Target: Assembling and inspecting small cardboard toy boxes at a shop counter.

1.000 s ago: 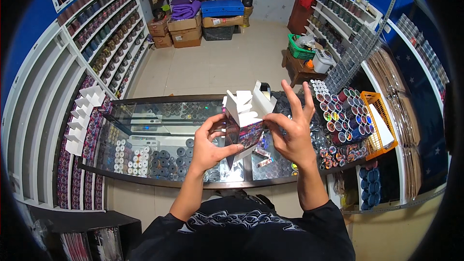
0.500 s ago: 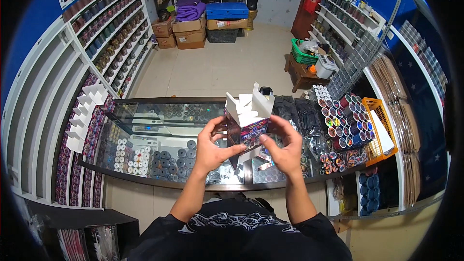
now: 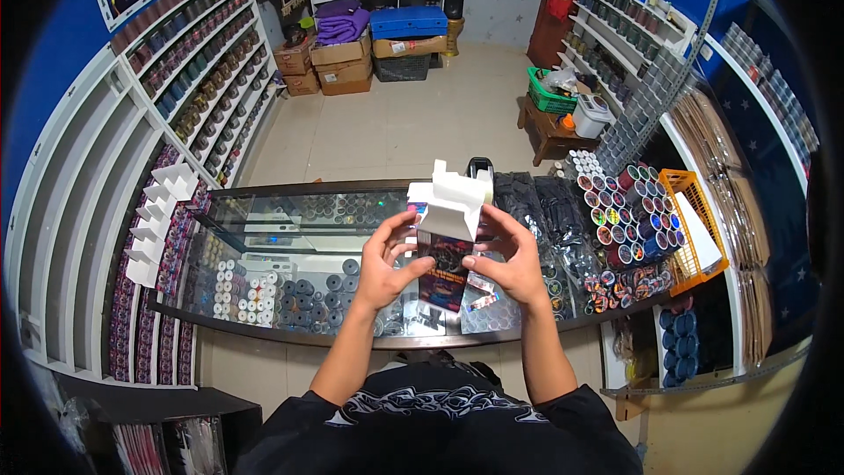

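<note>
Between my two hands is a small dark printed cardboard box (image 3: 442, 277), held above the glass counter (image 3: 422, 327). Its white-lined flaps (image 3: 448, 202) stand up and spread at the far end, and a broad printed side faces me. My left hand (image 3: 385, 266) grips the left side, thumb across the printed face. On the right side, my right hand (image 3: 512, 266) holds it the same way, its thumb near the other one. Whatever lies inside the box is hidden by the flaps. Beneath my right hand, a small colourful printed packet (image 3: 482, 302) rests at the counter.
Black plastic-wrapped packs (image 3: 520, 211) lie right of the box, beside many round-topped spools (image 3: 629, 224) and an orange basket (image 3: 710, 255). White spools (image 3: 230, 288) and grey spools (image 3: 308, 303) show at the counter's left. White open-topped boxes (image 3: 156, 229) line the left shelf.
The box has been turned and tilted in my hands, so a different printed side faces me. Its flaps have shifted, with one white panel now toward me. Both hands keep hold.
</note>
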Tool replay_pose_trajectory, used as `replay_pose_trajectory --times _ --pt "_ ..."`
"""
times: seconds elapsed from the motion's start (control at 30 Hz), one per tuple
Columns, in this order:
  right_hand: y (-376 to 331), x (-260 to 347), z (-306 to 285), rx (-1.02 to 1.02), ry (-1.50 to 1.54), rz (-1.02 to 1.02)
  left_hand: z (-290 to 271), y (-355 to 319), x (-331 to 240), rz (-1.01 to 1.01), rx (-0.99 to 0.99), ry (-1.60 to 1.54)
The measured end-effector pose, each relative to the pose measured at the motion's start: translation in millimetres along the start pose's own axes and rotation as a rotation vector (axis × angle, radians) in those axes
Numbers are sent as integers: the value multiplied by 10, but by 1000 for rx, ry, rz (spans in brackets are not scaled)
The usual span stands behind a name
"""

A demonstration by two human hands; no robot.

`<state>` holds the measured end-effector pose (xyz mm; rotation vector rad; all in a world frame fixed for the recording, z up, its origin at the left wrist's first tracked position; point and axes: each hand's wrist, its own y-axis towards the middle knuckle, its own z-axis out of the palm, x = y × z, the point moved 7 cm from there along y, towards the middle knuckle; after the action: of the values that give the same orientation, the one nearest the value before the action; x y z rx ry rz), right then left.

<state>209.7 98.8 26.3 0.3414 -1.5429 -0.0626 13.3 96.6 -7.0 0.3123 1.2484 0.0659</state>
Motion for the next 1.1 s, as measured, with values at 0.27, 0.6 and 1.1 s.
replay_pose_trajectory --times 0.27,0.6,1.1 --pt "-93 70 -7 180 51 -2 77 -15 -66 -27 209 1" --pt "-219 268 -82 313 48 -42 253 -186 -432 190 318 250" --pt "-244 568 -106 269 -73 -278 346 -198 -704 456 240 459"
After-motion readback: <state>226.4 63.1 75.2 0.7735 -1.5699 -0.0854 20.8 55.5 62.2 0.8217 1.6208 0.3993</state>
